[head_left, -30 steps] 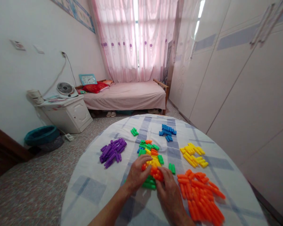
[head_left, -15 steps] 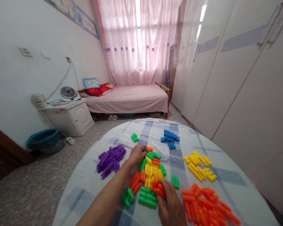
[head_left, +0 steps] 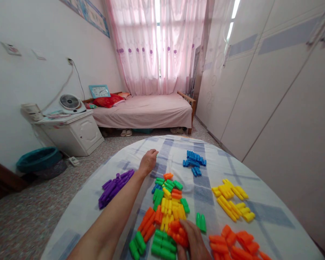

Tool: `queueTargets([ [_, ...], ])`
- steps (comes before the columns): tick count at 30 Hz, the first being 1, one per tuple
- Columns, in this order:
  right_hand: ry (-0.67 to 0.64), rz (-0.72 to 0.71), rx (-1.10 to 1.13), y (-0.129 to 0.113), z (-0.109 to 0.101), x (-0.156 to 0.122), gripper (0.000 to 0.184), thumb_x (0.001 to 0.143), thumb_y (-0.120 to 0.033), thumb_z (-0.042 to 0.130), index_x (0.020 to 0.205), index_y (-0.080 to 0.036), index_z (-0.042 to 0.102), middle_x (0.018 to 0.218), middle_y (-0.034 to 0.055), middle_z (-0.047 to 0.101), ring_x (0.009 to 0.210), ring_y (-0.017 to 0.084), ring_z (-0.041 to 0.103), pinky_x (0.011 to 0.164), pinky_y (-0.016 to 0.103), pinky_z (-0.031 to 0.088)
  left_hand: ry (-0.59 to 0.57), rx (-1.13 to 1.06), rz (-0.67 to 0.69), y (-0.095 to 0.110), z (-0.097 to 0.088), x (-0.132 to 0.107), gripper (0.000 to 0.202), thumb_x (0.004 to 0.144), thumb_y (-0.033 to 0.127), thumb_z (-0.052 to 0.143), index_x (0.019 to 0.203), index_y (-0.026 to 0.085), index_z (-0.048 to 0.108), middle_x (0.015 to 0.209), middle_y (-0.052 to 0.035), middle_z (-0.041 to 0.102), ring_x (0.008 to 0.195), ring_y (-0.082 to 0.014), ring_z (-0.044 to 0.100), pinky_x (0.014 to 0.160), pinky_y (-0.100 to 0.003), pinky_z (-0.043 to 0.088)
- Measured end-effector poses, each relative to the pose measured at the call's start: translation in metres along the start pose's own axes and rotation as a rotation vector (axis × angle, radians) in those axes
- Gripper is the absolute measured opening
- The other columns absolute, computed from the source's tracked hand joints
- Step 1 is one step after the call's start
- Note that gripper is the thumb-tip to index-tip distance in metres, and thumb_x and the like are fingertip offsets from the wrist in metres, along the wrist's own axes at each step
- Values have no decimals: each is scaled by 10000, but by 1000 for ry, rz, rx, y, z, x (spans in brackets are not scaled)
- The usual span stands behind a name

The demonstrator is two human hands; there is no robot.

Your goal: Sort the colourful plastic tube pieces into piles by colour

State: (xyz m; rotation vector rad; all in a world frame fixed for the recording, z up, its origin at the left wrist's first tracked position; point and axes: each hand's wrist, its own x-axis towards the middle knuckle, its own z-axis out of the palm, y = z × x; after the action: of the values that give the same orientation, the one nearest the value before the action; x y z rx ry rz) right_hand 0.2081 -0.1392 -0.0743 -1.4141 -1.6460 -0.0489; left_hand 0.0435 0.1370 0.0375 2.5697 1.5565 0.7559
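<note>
My left hand reaches across the table to its far left part, its fingers curled down over the small green building blocks, of which only a sliver shows. Close to the table's near side, my right hand is closed round the side of a cluster of orange building blocks. That cluster touches a joined shape of yellow blocks, green blocks and orange blocks, with a little blue at its upper left. A separate pair of green blocks lies right of the shape.
Purple blocks are piled at the left, partly behind my left forearm. Blue blocks lie at the back, yellow blocks at the right and loose orange blocks near right. A checked cloth covers the round table.
My left hand has left the top of the joined shape and moved away and left onto the small green blocks. My right hand stays at the orange cluster. The camera view has shifted slightly.
</note>
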Motion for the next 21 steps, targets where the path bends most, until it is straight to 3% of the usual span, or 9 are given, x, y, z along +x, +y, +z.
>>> queueTargets([
  [4, -35, 16, -21, 0, -2, -1, 490, 764, -132, 422, 1245, -221, 455, 1156, 81, 597, 1047, 207, 607, 845, 293, 527, -90, 20, 80, -4, 8, 6, 268, 748, 70, 531, 963, 173, 653, 1084, -96, 620, 1102, -217, 521, 1011, -362, 382],
  [7, -34, 4, -19, -3, -5, -1, 484, 780, -133, 406, 1254, -221, 445, 1163, 78, 593, 1073, 205, 591, 868, 307, 516, -95, 22, 110, 3, 2, -9, 331, 761, 113, 543, 1078, 169, 618, 1187, -109, 576, 1188, -234, 461, 1060, -393, 325],
  [9, -31, 4, -15, -5, -6, 0, 477, 794, -141, 401, 1263, -218, 442, 1173, 80, 586, 1084, 204, 583, 868, 310, 516, -105, 13, 134, 11, -8, -25, 354, 790, 153, 530, 1139, 175, 590, 1225, -98, 558, 1186, -215, 466, 1043, -355, 345],
  [12, -31, 24, -12, -9, -8, 1, 459, 818, -163, 401, 1271, -217, 445, 1193, 81, 574, 1095, 205, 575, 872, 315, 512, -260, -79, 206, 22, -22, -52, 301, 786, 213, 564, 1081, 203, 626, 1112, -46, 623, 1045, -175, 558, 931, -268, 424],
  [15, -22, 45, -13, -12, -9, 2, 437, 830, -182, 410, 1263, -223, 455, 1205, 77, 568, 1103, 206, 569, 881, 319, 506, -412, -173, 197, 27, -27, -69, 311, 754, 230, 601, 1062, 223, 641, 1035, -17, 652, 960, -171, 582, 877, -258, 434],
  [21, -27, 18, -3, -10, -11, 4, 433, 826, -179, 424, 1256, -219, 454, 1191, 79, 581, 1093, 209, 580, 887, 315, 504, -389, -172, 102, 32, -17, -66, 269, 712, 228, 629, 974, 213, 689, 923, -13, 680, 892, -177, 588, 820, -259, 432],
])
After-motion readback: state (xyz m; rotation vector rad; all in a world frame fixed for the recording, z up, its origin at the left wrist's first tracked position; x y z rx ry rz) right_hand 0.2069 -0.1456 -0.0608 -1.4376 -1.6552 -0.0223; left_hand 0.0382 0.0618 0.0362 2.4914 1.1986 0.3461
